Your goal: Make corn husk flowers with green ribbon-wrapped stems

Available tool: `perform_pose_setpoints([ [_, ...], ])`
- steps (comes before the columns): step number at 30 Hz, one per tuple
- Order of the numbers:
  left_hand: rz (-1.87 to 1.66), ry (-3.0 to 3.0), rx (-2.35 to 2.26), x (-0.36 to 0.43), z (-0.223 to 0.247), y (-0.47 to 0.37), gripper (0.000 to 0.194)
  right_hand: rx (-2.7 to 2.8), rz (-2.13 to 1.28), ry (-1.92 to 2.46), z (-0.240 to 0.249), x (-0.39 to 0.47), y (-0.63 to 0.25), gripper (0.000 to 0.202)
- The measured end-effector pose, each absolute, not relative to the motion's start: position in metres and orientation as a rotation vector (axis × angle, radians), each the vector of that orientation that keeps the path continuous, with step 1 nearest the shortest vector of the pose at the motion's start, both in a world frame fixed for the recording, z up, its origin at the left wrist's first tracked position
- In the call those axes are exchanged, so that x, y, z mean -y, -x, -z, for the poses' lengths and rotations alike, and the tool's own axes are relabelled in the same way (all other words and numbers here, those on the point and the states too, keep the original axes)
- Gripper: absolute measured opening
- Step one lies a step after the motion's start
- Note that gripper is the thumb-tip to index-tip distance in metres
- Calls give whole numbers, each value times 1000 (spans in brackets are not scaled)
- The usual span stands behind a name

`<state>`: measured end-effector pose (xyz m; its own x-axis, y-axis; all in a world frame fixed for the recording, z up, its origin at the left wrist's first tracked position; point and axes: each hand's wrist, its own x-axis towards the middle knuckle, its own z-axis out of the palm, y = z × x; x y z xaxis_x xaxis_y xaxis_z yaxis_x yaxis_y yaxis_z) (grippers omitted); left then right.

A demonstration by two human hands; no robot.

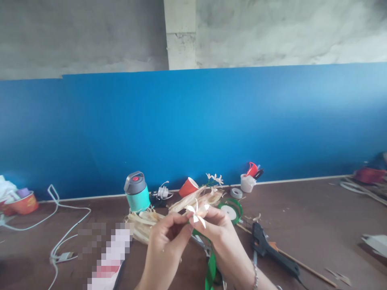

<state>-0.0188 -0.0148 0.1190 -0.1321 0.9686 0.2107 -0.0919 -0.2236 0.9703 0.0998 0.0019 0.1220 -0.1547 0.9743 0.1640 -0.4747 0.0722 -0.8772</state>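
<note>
A small pale handmade flower (pixel 197 212) with several narrow pointed petals is between my two hands, above the table. My left hand (pixel 171 235) is closed in a pinch at the flower's left side, near its base. From the other side, my right hand (pixel 222 229) has its thumb and fingers closed on the flower; its stem is hidden behind the fingers. A green ribbon (pixel 211 268) hangs below my hands. Scissors (pixel 199 241) lie under them, partly covered. Dried corn husks (pixel 145 219) lie just behind my left hand.
A green tape spool (pixel 231 210), glue gun (pixel 272 251) and thin stick (pixel 305 268) lie to the right. Behind stand a teal flask (pixel 137 193), an orange-red cup (pixel 188 187) and a white cup (pixel 247 183). A white cable (pixel 57 241) trails at left. A blue panel (pixel 193 129) borders the table.
</note>
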Motion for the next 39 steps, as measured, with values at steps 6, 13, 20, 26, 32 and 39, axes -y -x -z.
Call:
perform_pose_setpoints([
  [6, -1583, -1366, -1168, 16, -117, 17, 15, 1084, -1333, 725, -116, -5, -98, 25],
  [13, -1405, -1134, -1048, 14, -118, 22, 24, 1122, -1512, 673, -124, -6, -106, 23],
  [20, -1235, -926, -818, 11, -118, 25, 31, 1120, -1654, 553, -128, -8, -114, 15],
  [26, -1221, -1112, -940, 13, -115, 25, 32, 1077, -1602, 572, -126, -6, -107, 20],
  [32, -1445, -1419, -1149, 13, -116, 22, 21, 1035, -1476, 658, -118, -5, -101, 24],
  [39, -1463, -1451, -1169, 17, -114, 24, 19, 1102, -1460, 611, -117, -6, -103, 18],
])
